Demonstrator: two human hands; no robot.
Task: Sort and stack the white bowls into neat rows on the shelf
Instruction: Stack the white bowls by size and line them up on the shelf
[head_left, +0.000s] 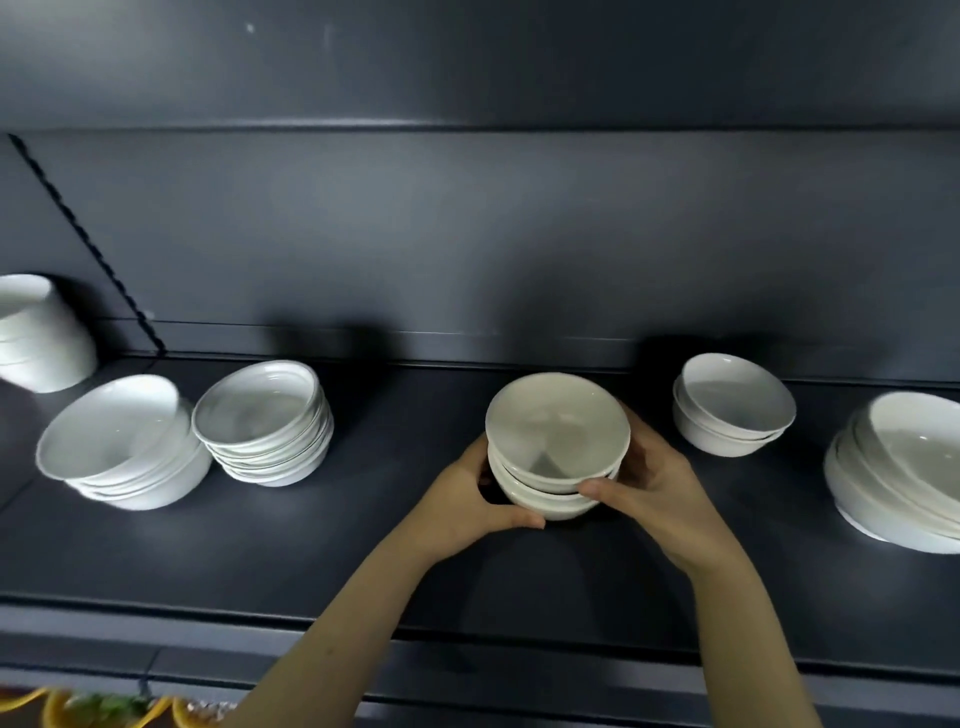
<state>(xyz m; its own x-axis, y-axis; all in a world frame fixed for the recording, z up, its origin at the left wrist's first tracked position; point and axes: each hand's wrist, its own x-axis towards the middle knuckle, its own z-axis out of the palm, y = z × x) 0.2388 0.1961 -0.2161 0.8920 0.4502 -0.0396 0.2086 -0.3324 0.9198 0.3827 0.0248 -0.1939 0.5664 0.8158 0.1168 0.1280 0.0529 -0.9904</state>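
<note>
A small stack of white bowls stands in the middle of the dark shelf. My left hand grips its left side, thumb curled under the lowest bowl. My right hand holds the right side, thumb on the front rim and fingers behind. The top bowl sits a little tilted on the ones beneath. Other white stacks stand along the shelf: a wide-bowl stack at left, a ridged stack beside it, and a pair of bowls at right.
A tall white stack stands at the far left near a slanted shelf bracket. Large shallow bowls lean at the right edge. The shelf's front lip runs below my arms. Orange-patterned items show at bottom left.
</note>
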